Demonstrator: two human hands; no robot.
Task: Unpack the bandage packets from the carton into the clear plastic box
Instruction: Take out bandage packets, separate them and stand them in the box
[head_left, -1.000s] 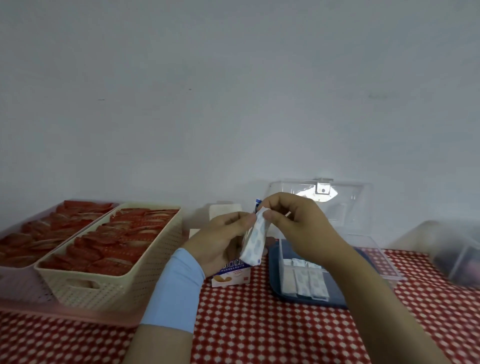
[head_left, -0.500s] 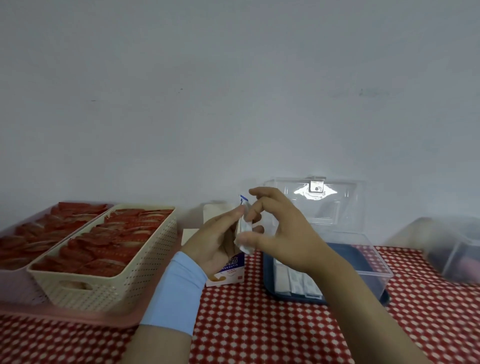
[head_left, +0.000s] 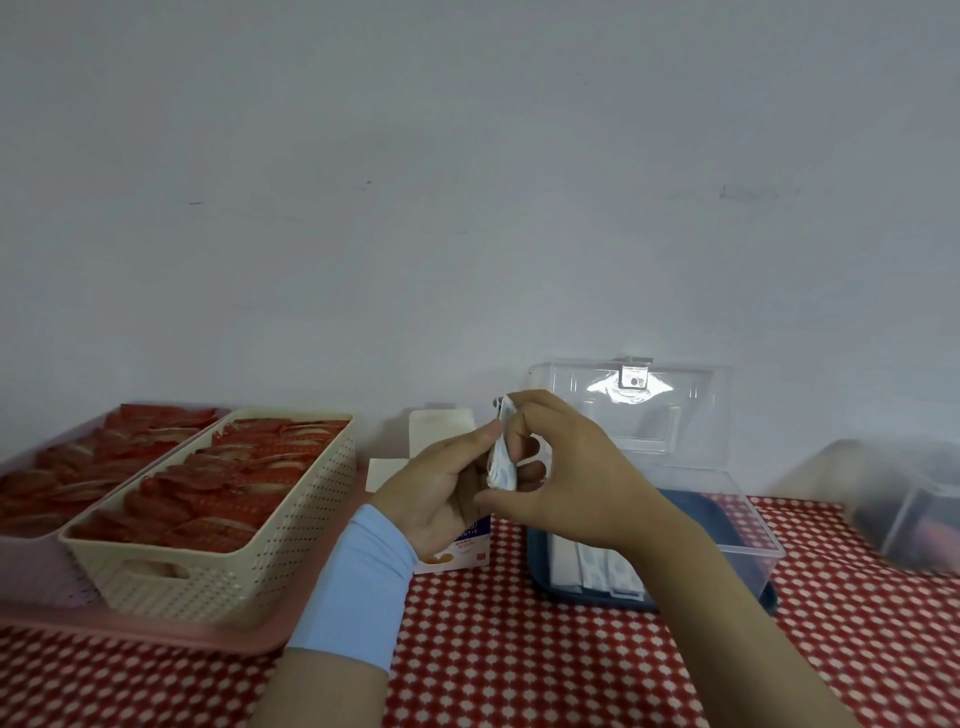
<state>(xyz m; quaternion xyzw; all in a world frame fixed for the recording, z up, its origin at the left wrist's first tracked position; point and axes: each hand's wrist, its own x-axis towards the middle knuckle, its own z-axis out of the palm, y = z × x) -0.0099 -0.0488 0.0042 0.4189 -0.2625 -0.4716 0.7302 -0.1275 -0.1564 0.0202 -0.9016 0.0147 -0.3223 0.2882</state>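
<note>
A small stack of white bandage packets (head_left: 503, 457) is pinched upright between both hands, above the table's middle. My left hand (head_left: 441, 483), with a light blue wristband, grips it from the left. My right hand (head_left: 566, 467) holds it from the right with thumb and fingers. Below my left hand stands the white bandage carton (head_left: 460, 551), its flap (head_left: 441, 428) open behind my fingers. The clear plastic box (head_left: 748, 525) with a blue base sits to the right, lid (head_left: 670, 410) raised, with several packets (head_left: 597, 569) lying inside at its front left.
A cream perforated basket (head_left: 218, 561) and a pink tray (head_left: 31, 545), both filled with red packets, stand at the left. A frosted plastic container (head_left: 904, 499) sits at the far right. The table wears a red-and-white chequered cloth (head_left: 519, 665).
The packet bundle has turned from flat and angled to edge-on and upright between both hands. My right thumb has come under it. The view has shifted slightly.
</note>
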